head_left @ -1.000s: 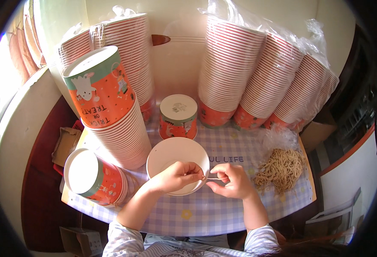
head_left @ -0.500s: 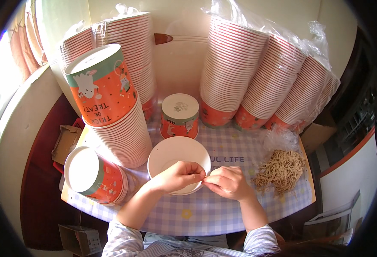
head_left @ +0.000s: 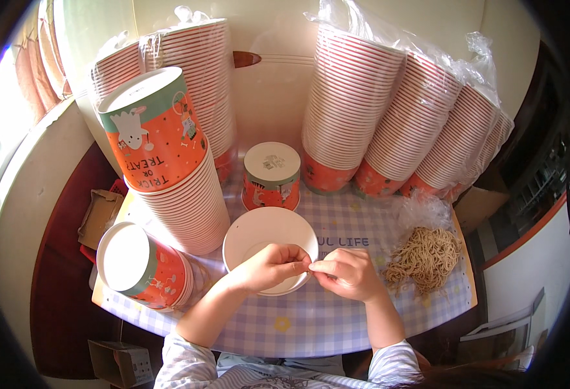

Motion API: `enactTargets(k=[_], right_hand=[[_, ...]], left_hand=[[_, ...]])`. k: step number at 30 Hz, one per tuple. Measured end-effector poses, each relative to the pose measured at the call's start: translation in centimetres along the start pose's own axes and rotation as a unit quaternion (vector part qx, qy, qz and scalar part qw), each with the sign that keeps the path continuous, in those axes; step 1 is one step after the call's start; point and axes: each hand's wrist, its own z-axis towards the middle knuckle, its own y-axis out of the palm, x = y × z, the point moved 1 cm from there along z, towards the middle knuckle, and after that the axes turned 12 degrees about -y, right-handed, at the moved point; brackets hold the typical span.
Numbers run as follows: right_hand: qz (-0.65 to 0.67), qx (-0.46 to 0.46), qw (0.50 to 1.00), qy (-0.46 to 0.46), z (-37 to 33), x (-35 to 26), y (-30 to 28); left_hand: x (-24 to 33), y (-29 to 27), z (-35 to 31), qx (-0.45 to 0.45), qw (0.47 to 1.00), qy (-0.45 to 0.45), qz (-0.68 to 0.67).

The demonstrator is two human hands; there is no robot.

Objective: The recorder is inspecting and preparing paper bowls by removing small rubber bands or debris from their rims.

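A white-lined paper bucket [head_left: 268,228] stands mouth up in the middle of the table. Over its near right side, my left hand [head_left: 273,264] has thumb and forefinger closed in a pinch. My right hand [head_left: 348,273], also pinching, meets those fingertips at the bucket's right rim. What lies between the fingers is too small and covered to make out. The hands hide the near part of the bucket. To the right of my right hand lies a tangled heap of tan twine cords [head_left: 426,259].
Bagged stacks of buckets [head_left: 356,104] line the back wall on the right, with another bagged stack [head_left: 197,84] at the back left. An upside-down stack [head_left: 181,201], a shorter stack [head_left: 158,272] and one upturned bucket [head_left: 272,181] stand nearer on the checked tablecloth [head_left: 285,324].
My right hand has turned and shifted very slightly, its pinch still against my left fingertips. The left hand, the bucket and the twine stay where they were.
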Motion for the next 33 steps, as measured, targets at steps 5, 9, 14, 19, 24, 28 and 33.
enactTargets(k=[5,9,14,19,24,28,33], right_hand=[[-0.020,-0.026,0.999,-0.037,0.2,-0.1,-0.3],[-0.031,-0.038,0.997,-0.058,0.4,-0.4,-0.5],[-0.050,-0.014,0.997,-0.063,0.1,-0.3,-0.2],[-0.049,0.010,0.998,-0.034,0.2,-0.3,0.0],[-0.015,0.031,0.999,0.011,-0.1,0.5,0.2],[0.006,0.036,0.999,0.029,-0.1,0.5,0.1],[0.045,0.024,0.996,0.067,0.0,0.6,0.1]], left_hand=[[-0.2,-0.2,0.0,-0.017,1.000,-0.007,-0.016],[-0.3,0.0,0.1,-0.031,0.999,-0.011,-0.020],[-0.1,0.2,0.1,-0.031,0.999,-0.005,-0.010],[0.3,0.3,0.0,-0.012,1.000,0.000,-0.017],[-0.9,0.3,0.4,0.047,0.994,0.078,0.064],[-0.5,0.7,0.4,0.144,0.937,0.171,0.269],[-0.2,0.6,0.1,0.164,0.957,0.130,0.201]])
